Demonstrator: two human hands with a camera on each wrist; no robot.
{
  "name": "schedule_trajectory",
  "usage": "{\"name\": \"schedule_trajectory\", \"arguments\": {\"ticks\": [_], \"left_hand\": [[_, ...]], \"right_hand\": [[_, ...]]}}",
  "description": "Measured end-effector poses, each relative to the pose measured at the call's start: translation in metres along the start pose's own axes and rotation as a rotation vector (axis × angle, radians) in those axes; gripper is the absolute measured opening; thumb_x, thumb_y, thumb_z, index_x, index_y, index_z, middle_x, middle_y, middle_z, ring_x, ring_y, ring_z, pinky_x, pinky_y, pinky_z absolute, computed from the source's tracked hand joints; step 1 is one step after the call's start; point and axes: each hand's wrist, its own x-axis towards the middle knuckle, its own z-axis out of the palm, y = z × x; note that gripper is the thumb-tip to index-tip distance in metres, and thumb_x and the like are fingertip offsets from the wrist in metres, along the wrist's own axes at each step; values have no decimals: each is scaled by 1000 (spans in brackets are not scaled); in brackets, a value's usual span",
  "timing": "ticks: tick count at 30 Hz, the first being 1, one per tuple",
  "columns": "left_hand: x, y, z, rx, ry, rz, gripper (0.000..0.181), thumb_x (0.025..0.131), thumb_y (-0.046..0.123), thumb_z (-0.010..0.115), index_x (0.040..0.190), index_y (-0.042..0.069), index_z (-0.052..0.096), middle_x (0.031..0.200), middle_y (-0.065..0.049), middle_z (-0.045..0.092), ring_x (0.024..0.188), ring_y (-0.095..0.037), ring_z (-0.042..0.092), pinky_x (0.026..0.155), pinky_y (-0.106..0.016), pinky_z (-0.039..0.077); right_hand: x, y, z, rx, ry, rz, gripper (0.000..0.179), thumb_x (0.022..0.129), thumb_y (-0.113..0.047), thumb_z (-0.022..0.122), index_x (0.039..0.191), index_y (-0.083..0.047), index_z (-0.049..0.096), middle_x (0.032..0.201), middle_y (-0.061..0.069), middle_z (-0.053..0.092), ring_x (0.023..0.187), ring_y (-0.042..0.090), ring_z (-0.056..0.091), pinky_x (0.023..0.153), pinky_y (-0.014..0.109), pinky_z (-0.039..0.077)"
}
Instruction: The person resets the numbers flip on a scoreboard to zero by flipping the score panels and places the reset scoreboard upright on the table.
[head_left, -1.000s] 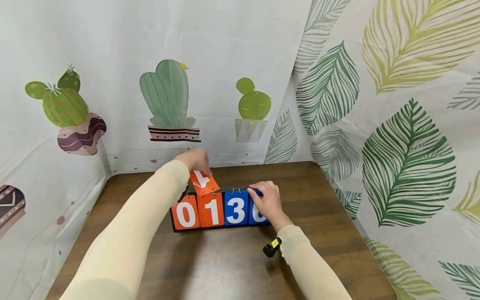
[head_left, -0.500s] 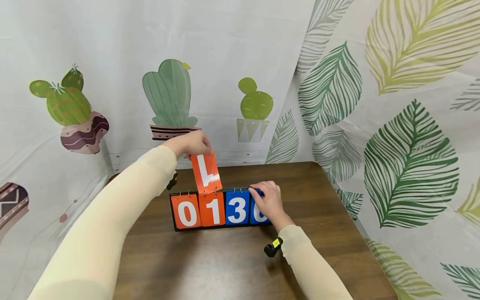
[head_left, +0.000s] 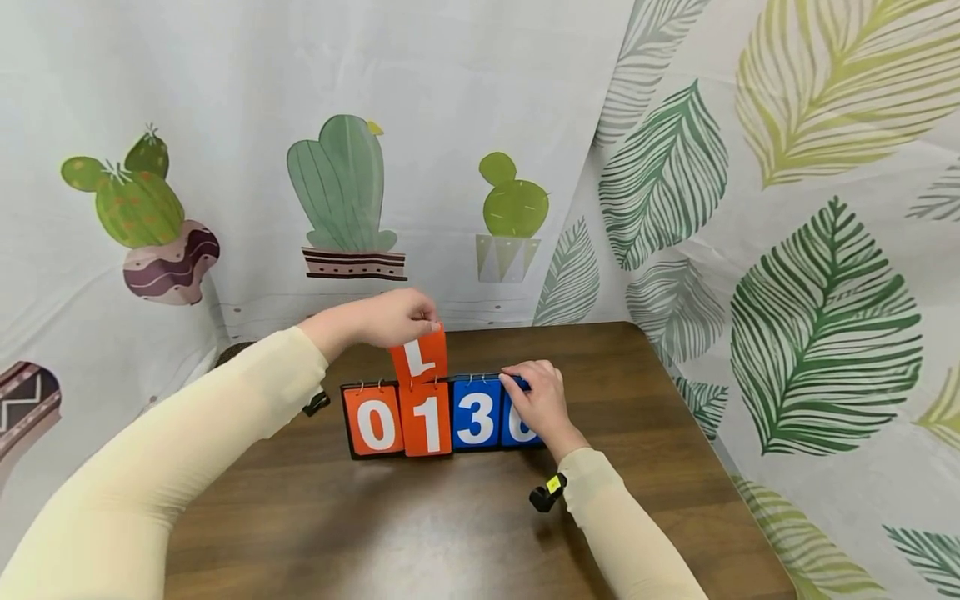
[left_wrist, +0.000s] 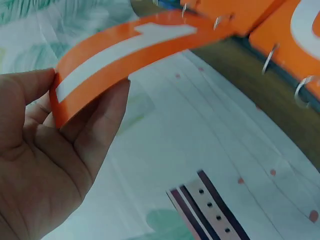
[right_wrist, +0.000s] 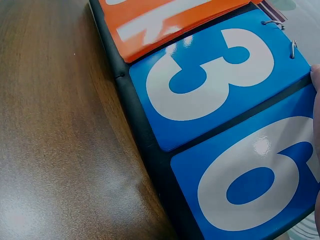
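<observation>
One flip board (head_left: 453, 421) sits on the surface (head_left: 315, 525), two orange cards (head_left: 377, 423) and two blue cards (head_left: 462, 429) showing 0136. The left hand (head_left: 390, 317), arm outstretched, pinches one raised card (head_left: 437, 352) between thumb and fingers; the right hand (head_left: 543, 400) grips the flip board's upper right corner.

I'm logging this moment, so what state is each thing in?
Scoreboard: reading 0136
Raised orange card: bent, upside down in head view
Orange 0 card: hanging
Orange 1 card: hanging
Blue 3 card: hanging
Blue 6 card: hanging, partly covered
Left hand: pinching the raised orange card
Right hand: gripping the scoreboard's top edge
</observation>
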Motion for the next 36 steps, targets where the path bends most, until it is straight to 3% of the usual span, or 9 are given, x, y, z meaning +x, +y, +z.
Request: {"name": "schedule_trajectory", "arguments": {"ticks": [8, 14, 15, 16, 19, 21, 22, 30, 36], "left_hand": [[-34, 5, 37, -55, -99, 49, 23, 100, 22, 59, 114, 18, 75, 100, 2, 73, 86, -16, 64, 80, -34, 55], [-60, -6, 70, -106, -116, 13, 46, 102, 19, 51, 147, 17, 58, 78, 2, 58, 53, -12, 48, 56, -29, 45], [-63, -8, 77, -107, -103, 11, 47, 102, 18, 50, 149, 17, 56, 81, 0, 61, 52, -13, 47, 56, -30, 45], [-67, -9, 83, -98, -83, 14, 47, 103, 17, 48, 150, 17, 55, 92, -1, 68, 59, -14, 56, 62, -31, 51], [-75, -11, 103, -25, -13, 26, 46, 105, 19, 48, 150, 18, 54, 140, -7, 64, 108, -26, 71, 97, -43, 57], [-78, -13, 116, 48, 46, 48, 45, 105, 19, 49, 150, 18, 55, 157, -9, 51, 142, -35, 52, 116, -52, 43], [-79, -13, 122, 67, 68, 55, 46, 105, 19, 50, 150, 18, 54, 158, -9, 49, 149, -38, 42, 119, -55, 38], [-86, -27, 163, 57, 240, 104, 51, 99, 13, 56, 149, 22, 56, 159, -9, 48, 154, -42, 33, 118, -63, 34], [-86, -38, 184, 77, 288, 91, 48, 100, 17, 55, 146, 29, 59, 160, -5, 47, 156, -40, 30, 120, -66, 28]], "right_hand": [[-1, 0, 1, -19, -8, 8, 27, 101, -39, 66, 113, -19, 78, 112, -1, 77, 109, 23, 60, 94, 46, 42], [-1, 0, 3, -23, -14, 19, 28, 101, -41, 65, 114, -20, 78, 113, -2, 77, 111, 22, 60, 95, 45, 41], [-1, 1, 3, -20, -14, 20, 29, 101, -41, 64, 114, -20, 78, 113, -1, 77, 111, 22, 60, 95, 45, 41], [-1, 1, 3, -16, -17, 21, 30, 101, -42, 64, 114, -19, 78, 113, -1, 77, 111, 22, 59, 95, 45, 41], [-1, 0, 2, -9, -18, 20, 30, 101, -41, 64, 114, -18, 78, 113, -1, 77, 111, 22, 59, 95, 45, 41], [0, 0, 1, -9, -15, 16, 30, 101, -40, 64, 114, -17, 78, 113, -1, 77, 110, 22, 59, 95, 45, 41], [0, -1, 1, -9, -12, 15, 29, 101, -40, 65, 114, -18, 78, 113, -1, 77, 110, 22, 59, 95, 45, 41], [-1, -1, 1, 0, -8, 2, 28, 101, -39, 66, 114, -17, 79, 112, 0, 77, 110, 24, 60, 95, 47, 41], [-1, -1, 1, 5, -8, 14, 30, 102, -40, 64, 115, -17, 78, 113, 0, 77, 110, 24, 59, 96, 47, 40]]}}
